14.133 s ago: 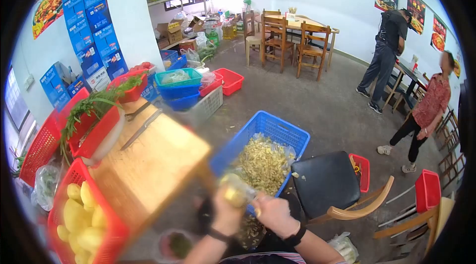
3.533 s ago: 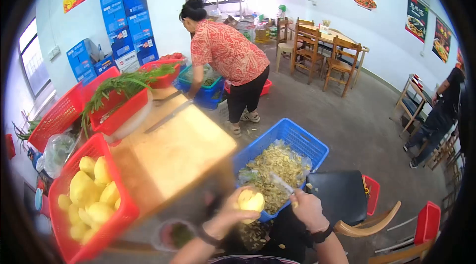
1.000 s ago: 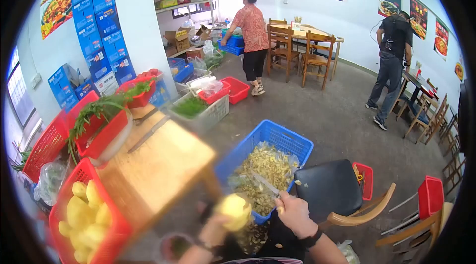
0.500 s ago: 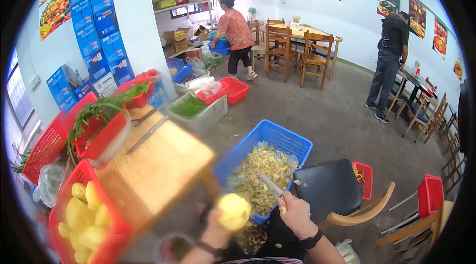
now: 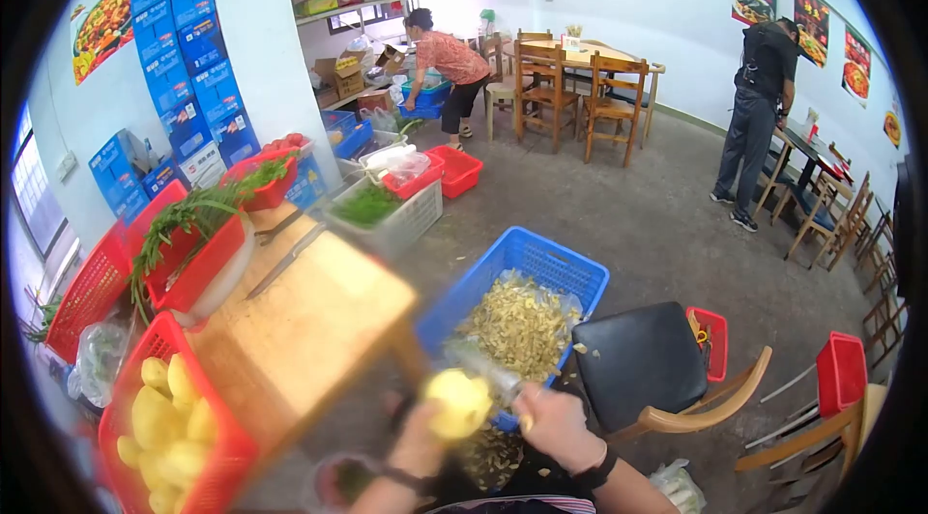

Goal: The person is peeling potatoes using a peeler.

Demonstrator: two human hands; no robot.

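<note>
My left hand holds a pale yellow peeled potato at the bottom centre. My right hand grips a peeler whose blurred blade lies against the potato's upper right side. Just beyond both hands stands a blue crate full of potato peelings. A red basket of peeled potatoes sits at the lower left, on the near end of a wooden table.
Knives and a red basket of greens lie on the table. A black-seated chair stands right of me. A person in a patterned red top bends over blue crates at the back; another person in black stands at right.
My right hand has brought the peeler left, onto the potato. The person in the patterned top has moved left and bent down over the crates.
</note>
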